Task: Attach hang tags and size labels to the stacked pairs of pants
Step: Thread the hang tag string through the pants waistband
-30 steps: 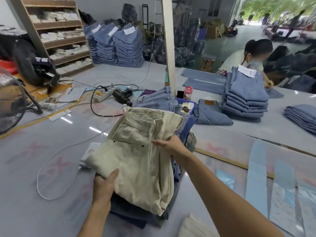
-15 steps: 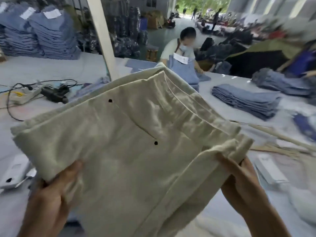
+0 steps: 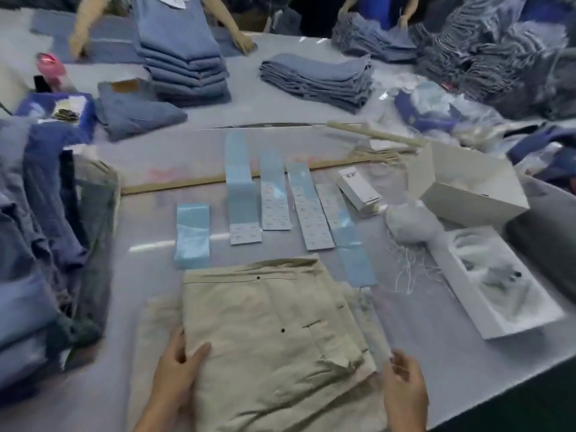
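A folded beige pair of pants lies on the grey table right in front of me, on top of more beige fabric. My left hand grips its left edge, thumb on top. My right hand sits at its right edge with loosely bent fingers that hold nothing. Beyond the pants lie several pale blue size-label strips and a folded blue strip. A small white pack of hang tags lies to their right.
A tall pile of blue jeans stands at my left. Folded jeans stacks sit across the table, where other people's hands work. At the right are a tuft of white strings, an open white box and a white tray.
I have lifted the beige pants off the left pile, swung them to the right and laid them flat before the label strips. My view turned right with them.
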Demonstrator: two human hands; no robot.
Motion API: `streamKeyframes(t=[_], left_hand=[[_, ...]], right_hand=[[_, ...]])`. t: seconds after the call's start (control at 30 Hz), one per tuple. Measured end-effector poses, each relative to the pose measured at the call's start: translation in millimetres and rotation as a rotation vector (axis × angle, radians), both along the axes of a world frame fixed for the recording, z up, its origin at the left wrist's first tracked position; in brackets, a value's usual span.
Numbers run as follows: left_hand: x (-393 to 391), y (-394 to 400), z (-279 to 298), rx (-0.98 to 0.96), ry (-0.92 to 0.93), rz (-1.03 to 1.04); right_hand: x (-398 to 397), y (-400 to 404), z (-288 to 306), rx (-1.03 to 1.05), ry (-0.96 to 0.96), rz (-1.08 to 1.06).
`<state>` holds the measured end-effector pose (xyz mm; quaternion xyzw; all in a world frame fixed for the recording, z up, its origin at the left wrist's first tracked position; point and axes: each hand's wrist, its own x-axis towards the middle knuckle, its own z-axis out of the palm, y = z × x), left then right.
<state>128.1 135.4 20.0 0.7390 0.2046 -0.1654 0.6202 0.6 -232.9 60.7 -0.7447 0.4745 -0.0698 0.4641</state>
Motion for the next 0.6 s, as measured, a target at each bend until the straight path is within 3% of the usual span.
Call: streamKeyframes(t=[0.07,0.2,0.27,0.43,0.6], left_hand=[[-6.5,-9.6,8.0,0.086,-0.02,-0.03],[-6.1,-23.6,9.9,0.181,-0.025,0.003],[-6.6,-27.6,9.2,0.2,-0.01,0.045],[-11.8,-46.1,18.1,0.338,-0.068,0.045],[-13.4,-57.0,50.6,0.29,-0.174,0.091]], right_hand=[[31.8,-2.4,0.2,-0.041,0.005,0.154],[99.1,1.9,-5.7,-0.126,0.257,0.553],[113.5,2.2,-8.7,-0.125,0.284,0.591],[134.7,1.3,-13.5,0.103,0.283,0.642],[135.9,1.7,2.8,0.013,0.195,0.817]])
